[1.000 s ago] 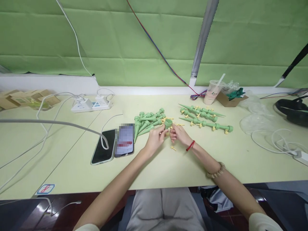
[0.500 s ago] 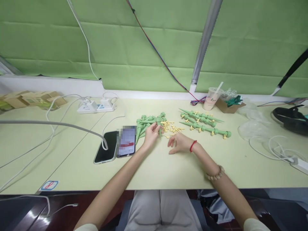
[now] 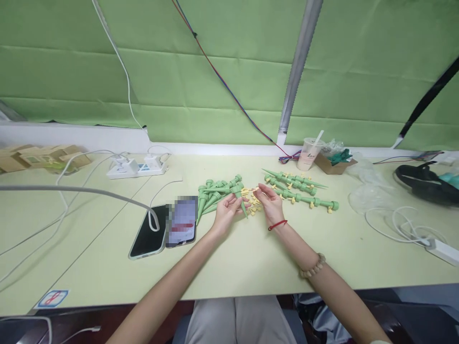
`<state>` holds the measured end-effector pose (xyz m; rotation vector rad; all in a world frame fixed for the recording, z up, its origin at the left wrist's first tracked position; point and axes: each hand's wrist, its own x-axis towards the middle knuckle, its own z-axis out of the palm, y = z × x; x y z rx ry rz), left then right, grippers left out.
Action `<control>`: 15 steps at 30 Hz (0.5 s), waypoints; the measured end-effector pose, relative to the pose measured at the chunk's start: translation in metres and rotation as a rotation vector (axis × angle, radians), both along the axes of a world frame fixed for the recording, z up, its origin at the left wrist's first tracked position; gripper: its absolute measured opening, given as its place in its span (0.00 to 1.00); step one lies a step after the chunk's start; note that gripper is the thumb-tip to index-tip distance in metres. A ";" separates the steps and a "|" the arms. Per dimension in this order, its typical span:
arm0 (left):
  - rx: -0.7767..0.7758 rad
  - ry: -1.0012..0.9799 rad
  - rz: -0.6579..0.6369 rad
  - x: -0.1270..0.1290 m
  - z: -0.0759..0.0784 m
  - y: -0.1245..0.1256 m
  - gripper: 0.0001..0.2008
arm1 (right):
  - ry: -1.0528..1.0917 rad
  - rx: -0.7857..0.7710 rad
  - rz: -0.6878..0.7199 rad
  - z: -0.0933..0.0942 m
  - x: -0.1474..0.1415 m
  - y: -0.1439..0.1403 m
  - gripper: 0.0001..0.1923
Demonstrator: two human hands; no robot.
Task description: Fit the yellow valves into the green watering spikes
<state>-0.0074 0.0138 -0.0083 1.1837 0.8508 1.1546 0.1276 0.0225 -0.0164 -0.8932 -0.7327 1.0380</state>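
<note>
My left hand (image 3: pixel 225 215) is closed around a green plastic spike (image 3: pixel 245 209), whose pointed end sticks out past the fingers toward me. Just to its right, my right hand (image 3: pixel 271 204) pinches a small yellow plastic piece (image 3: pixel 256 189) between thumb and fingertips. Loose yellow pieces (image 3: pixel 254 210) lie scattered between the two hands. Behind and left of my left hand is a pile of green spikes (image 3: pixel 211 197). Beyond my right hand, several green spikes (image 3: pixel 304 198) lie on the table with yellow pieces fixed along them.
Two phones (image 3: pixel 148 234) (image 3: pixel 182 222) lie left of my left arm, a grey cable (image 3: pixel 89 188) crossing above one. A power strip (image 3: pixel 138 169) and cardboard boxes (image 3: pixel 43 157) stand at the back left. A drink cup (image 3: pixel 308 155), a small box (image 3: pixel 332 165) and a black bag (image 3: pixel 426 184) are at the right.
My right hand has moved up and forward to the yellow pieces and now pinches one. In my left hand, the spike's tip has swung toward the right. The camera view has shifted slightly.
</note>
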 end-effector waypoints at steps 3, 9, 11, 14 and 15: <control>0.015 -0.009 -0.034 0.000 0.000 0.000 0.19 | -0.024 -0.001 0.029 0.003 -0.001 -0.003 0.20; 0.041 0.009 -0.018 0.001 0.002 -0.002 0.19 | -0.146 0.015 0.013 0.009 0.002 -0.008 0.18; 0.067 0.036 -0.017 0.001 0.001 -0.002 0.18 | -0.216 0.051 0.005 0.010 0.002 -0.009 0.16; 0.168 0.121 0.011 -0.001 -0.001 -0.002 0.16 | -0.349 0.053 0.014 0.009 0.002 -0.010 0.15; 0.214 0.170 0.031 -0.002 -0.001 -0.001 0.15 | -0.397 0.037 0.030 0.009 0.003 -0.010 0.14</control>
